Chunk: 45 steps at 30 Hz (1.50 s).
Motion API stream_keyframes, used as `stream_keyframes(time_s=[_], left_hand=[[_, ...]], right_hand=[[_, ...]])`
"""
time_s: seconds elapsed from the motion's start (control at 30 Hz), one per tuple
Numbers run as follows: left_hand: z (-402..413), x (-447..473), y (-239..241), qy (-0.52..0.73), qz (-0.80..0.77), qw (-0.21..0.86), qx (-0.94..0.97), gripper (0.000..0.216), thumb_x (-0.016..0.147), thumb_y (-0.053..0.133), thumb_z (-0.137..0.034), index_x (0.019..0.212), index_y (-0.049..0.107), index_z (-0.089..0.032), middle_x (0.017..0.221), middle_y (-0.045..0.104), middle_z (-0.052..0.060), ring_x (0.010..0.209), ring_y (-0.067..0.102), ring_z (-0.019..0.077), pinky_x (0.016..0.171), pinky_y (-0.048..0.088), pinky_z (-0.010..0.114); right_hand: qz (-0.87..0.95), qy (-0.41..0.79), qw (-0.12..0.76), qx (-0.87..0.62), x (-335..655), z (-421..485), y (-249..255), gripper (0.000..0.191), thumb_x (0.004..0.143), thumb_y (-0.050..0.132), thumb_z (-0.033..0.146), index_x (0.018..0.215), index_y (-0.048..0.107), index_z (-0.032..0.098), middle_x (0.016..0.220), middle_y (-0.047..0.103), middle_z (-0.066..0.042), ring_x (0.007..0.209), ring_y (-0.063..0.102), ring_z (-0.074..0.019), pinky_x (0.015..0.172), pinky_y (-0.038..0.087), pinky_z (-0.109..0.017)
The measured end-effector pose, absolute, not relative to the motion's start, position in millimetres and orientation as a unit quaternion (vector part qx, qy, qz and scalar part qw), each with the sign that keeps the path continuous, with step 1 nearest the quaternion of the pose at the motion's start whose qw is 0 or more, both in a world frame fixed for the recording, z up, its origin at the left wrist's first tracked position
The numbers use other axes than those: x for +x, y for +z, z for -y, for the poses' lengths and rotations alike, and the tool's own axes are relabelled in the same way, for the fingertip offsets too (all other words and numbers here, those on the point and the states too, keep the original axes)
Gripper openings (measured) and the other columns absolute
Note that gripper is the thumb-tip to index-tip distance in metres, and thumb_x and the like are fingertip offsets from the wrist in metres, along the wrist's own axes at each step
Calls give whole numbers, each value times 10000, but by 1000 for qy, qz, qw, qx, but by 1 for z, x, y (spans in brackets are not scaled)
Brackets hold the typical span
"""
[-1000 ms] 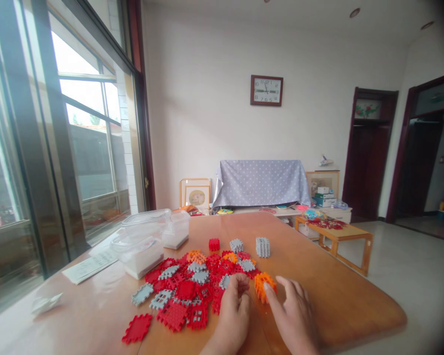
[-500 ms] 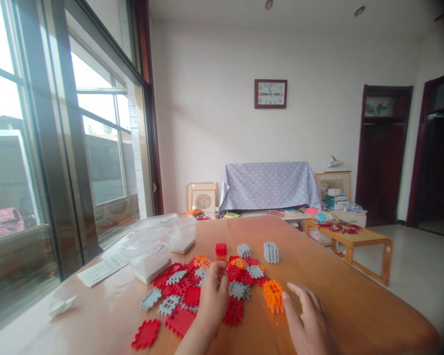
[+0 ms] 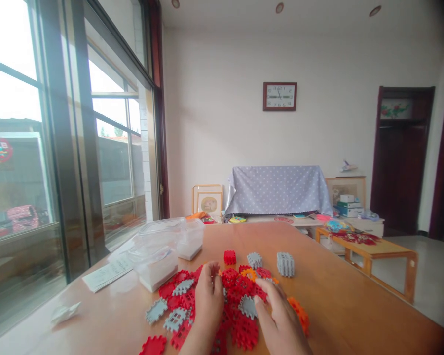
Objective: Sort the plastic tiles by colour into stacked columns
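A pile of red, grey and orange toothed plastic tiles [image 3: 240,291] lies on the wooden table [image 3: 355,305]. My left hand [image 3: 209,301] rests on the pile's left middle with its fingers curled down onto the tiles; what they pinch is hidden. My right hand [image 3: 279,318] reaches over the pile's right side, fingers stretched out and apart above a grey tile [image 3: 248,305]. An assembled orange block [image 3: 299,313] sits just right of that hand, not held. Behind the pile stand a red cube [image 3: 230,257], a small grey cluster [image 3: 254,260] and a grey stack [image 3: 285,264].
Clear plastic containers [image 3: 159,256] stand left of the pile, with a printed sheet [image 3: 107,272] and a crumpled paper [image 3: 64,312] nearer the window. A low wooden table [image 3: 373,249] and a cloth-covered bench [image 3: 277,190] are beyond the table's far edge.
My right hand let go of the orange block and moved left over the pile. My left hand reached forward into the tiles. The view has shifted, so everything sits further right.
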<state>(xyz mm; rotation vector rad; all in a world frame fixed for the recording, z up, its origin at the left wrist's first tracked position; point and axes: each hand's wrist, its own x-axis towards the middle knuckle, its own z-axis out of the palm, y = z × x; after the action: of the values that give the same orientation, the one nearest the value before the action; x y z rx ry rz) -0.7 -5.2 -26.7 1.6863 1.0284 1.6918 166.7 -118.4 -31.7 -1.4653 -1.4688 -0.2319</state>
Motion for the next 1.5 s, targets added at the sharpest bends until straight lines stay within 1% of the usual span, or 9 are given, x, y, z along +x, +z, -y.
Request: stream_keyframes(time_s=[0.17, 0.3, 0.53, 0.83, 0.97, 1.1, 1.3, 1.4, 1.5], left_hand=[[-6, -10, -28, 631, -419, 278, 591, 210, 850, 528, -207, 1044, 608, -224, 1038, 718, 75, 1014, 674, 252, 948, 485, 396], [-12, -11, -30, 627, -442, 299, 568, 226, 822, 544, -203, 1037, 608, -222, 1029, 720, 78, 1007, 675, 256, 931, 488, 390], [-16, -3, -39, 614, -448, 325, 563, 213, 829, 525, -199, 1021, 613, -224, 1005, 715, 79, 981, 667, 255, 904, 476, 374], [-18, -2, -40, 603, -453, 341, 562, 243, 817, 513, -173, 1041, 600, -209, 1031, 703, 97, 1012, 652, 260, 928, 464, 379], [-18, -1, -40, 604, -454, 351, 554, 226, 817, 517, -176, 1021, 608, -210, 1026, 702, 94, 1009, 645, 257, 927, 461, 374], [-18, 0, -39, 597, -452, 362, 556, 205, 828, 502, -187, 1006, 604, -205, 1011, 704, 91, 990, 651, 248, 909, 470, 362], [-19, 0, -36, 606, -443, 371, 547, 246, 793, 515, -195, 1016, 621, -184, 1017, 713, 105, 993, 657, 258, 918, 474, 375], [-21, -2, -36, 615, -461, 360, 528, 245, 796, 510, -209, 1012, 623, -183, 1010, 709, 104, 972, 655, 267, 900, 475, 387], [-22, -5, -37, 622, -464, 356, 520, 236, 802, 509, -217, 1010, 614, -185, 1017, 704, 104, 985, 649, 271, 919, 468, 398]], right_hand=[[623, -55, 415, -661, 152, 57, -28, 471, 947, 394, 223, 1383, 570, 209, 1337, 675, -134, 1239, 640, -285, 1002, 536, -434], [623, -6, 305, -721, 152, 28, -37, 538, 873, 444, 170, 1393, 583, 162, 1248, 718, -181, 1148, 685, -324, 920, 535, -441], [616, 5, 300, -728, 147, 7, -15, 486, 918, 362, 216, 1352, 581, 211, 1180, 746, -108, 1090, 683, -282, 876, 512, -393], [646, 7, 221, -731, 138, -25, -28, 605, 812, 588, 228, 1414, 548, 265, 1392, 643, -123, 1414, 451, -358, 1094, 351, -576], [648, 8, 199, -735, 138, -25, -35, 369, 819, 637, 290, 1186, 679, 285, 1199, 742, -90, 1253, 583, -348, 1043, 381, -560], [646, -12, 206, -735, 141, -23, -31, 214, 896, 564, 279, 1036, 726, 281, 1072, 763, -79, 1113, 628, -296, 1015, 382, -477], [635, -13, 230, -738, 146, -15, -19, 272, 943, 494, 287, 1064, 737, 275, 919, 754, -88, 1014, 642, -275, 836, 422, -348], [651, 9, 250, -716, 144, -7, -11, 271, 964, 498, 413, 1038, 736, 306, 856, 752, -30, 931, 655, -240, 763, 418, -303], [668, 32, 281, -688, 143, -2, -7, 464, 1013, 369, 543, 896, 737, 285, 772, 735, -11, 832, 657, -212, 700, 412, -283]])
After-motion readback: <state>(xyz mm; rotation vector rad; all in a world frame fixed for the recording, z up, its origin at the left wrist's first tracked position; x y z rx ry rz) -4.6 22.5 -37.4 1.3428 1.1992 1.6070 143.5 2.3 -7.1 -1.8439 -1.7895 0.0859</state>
